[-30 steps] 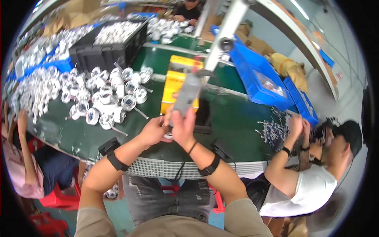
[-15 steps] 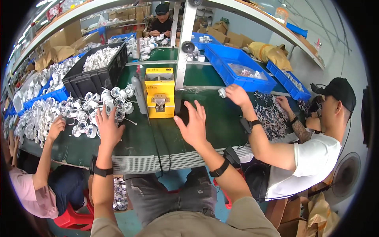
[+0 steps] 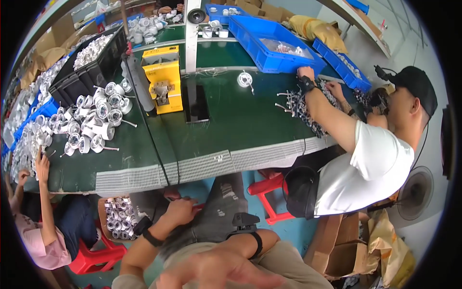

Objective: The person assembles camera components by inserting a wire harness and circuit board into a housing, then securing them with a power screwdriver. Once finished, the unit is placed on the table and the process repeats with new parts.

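Note:
My left hand (image 3: 180, 211) is low between my legs, below the table's front edge. Its fingers are curled at the edge of a red stool (image 3: 197, 208) and seem to grip it; my thigh and the hand itself hide most of that stool. Close in front of my body, my right hand (image 3: 219, 269) is raised, large and partly blurred. Its fingers are spread, and nothing shows in them. On the green table (image 3: 226, 115), a yellow box-shaped fixture (image 3: 166, 84) with a metal clamp stands beside a dark phone-like slab (image 3: 196, 103). A white round housing (image 3: 244, 79) with a wire lies beyond.
Heaped white housings (image 3: 98, 115) lie left, near a black crate (image 3: 86, 67). A blue tray (image 3: 274, 48) stands at the back right. The co-worker in white (image 3: 365, 164) reaches over bundled wires (image 3: 301, 108). Below are a carton of parts (image 3: 118, 219) and another red stool (image 3: 269, 195).
Both my hands have left the space above the table and dropped toward my lap. The view has shifted right. The co-worker's white housing now lies on the table, and their hand is by the wires.

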### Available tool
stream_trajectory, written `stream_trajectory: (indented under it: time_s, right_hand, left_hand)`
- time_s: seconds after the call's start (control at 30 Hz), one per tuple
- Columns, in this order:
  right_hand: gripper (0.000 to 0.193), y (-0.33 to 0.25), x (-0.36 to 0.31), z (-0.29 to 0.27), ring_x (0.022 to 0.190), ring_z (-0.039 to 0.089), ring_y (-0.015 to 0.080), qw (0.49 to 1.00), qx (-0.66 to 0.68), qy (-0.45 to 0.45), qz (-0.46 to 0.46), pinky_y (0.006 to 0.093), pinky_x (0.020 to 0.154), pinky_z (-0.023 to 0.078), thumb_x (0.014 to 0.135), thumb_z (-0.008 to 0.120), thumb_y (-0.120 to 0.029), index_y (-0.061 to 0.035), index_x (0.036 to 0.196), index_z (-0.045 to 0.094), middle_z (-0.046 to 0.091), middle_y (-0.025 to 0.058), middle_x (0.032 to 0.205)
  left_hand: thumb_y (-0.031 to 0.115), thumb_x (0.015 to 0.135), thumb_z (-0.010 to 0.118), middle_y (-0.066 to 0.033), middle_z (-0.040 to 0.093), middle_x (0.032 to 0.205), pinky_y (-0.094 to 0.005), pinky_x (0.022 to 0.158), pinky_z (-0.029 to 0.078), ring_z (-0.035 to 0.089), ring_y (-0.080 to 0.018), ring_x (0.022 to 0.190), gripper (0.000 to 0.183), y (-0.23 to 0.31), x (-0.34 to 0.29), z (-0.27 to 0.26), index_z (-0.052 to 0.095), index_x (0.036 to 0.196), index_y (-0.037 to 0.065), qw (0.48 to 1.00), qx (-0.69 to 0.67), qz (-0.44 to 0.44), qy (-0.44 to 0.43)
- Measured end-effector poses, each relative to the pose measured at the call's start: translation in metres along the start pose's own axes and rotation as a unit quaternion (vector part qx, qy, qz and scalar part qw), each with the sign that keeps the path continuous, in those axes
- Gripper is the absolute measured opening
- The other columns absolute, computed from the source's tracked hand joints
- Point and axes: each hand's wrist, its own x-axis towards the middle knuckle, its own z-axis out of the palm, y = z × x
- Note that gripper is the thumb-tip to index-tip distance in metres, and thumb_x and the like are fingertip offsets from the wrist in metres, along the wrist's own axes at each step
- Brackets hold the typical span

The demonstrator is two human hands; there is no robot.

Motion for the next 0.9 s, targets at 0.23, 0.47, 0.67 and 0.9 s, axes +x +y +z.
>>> stream_trajectory:
  time_s: [0.23,0.47,0.67,0.9]
  right_hand:
    - [0.052,-0.039,-0.015,-0.096,0.089,0.057,0.0316,0.819,-0.435,0.313,0.204,0.0407,0.08,0.047,0.089,0.055,-0.046,0.0031,0.105,0.062,0.061,0.0145,0.105]
    - [0.088,-0.08,-0.057,-0.266,0.132,0.029,0.0391,0.239,-0.793,0.259,0.497,0.0462,0.109,0.024,0.071,0.076,-0.047,0.0098,0.129,0.042,0.036,0.0256,0.138]
    - [0.088,-0.064,-0.047,-0.274,0.134,0.023,0.0424,0.252,-0.751,0.325,0.516,0.0519,0.108,0.021,0.064,0.081,-0.035,0.0047,0.13,0.037,0.029,0.026,0.141]
    - [0.08,-0.061,-0.042,-0.277,0.133,0.027,0.0397,0.232,-0.75,0.346,0.513,0.0495,0.109,0.023,0.065,0.076,-0.027,0.0041,0.128,0.039,0.032,0.022,0.14]
  left_hand:
    - [0.032,0.087,0.055,-0.0159,0.064,0.111,-0.0453,0.089,0.047,0.06,-0.0355,0.104,0.037,-0.123,0.056,0.138,0.063,0.115,0.009,0.925,0.064,-0.146,-0.346]
    - [0.032,0.088,0.055,-0.0156,0.063,0.113,-0.0438,0.091,0.046,0.06,-0.0344,0.106,0.038,-0.08,0.062,0.133,0.061,0.117,0.008,0.924,0.072,-0.031,-0.375]
    - [0.033,0.089,0.055,-0.0153,0.063,0.114,-0.0424,0.092,0.046,0.059,-0.0334,0.107,0.04,-0.074,0.094,0.086,0.06,0.119,0.008,0.91,0.074,-0.004,-0.409]
    - [0.033,0.089,0.055,-0.015,0.063,0.116,-0.0409,0.094,0.045,0.059,-0.0323,0.109,0.041,-0.076,0.121,0.076,0.059,0.121,0.007,0.916,0.07,-0.003,-0.394]
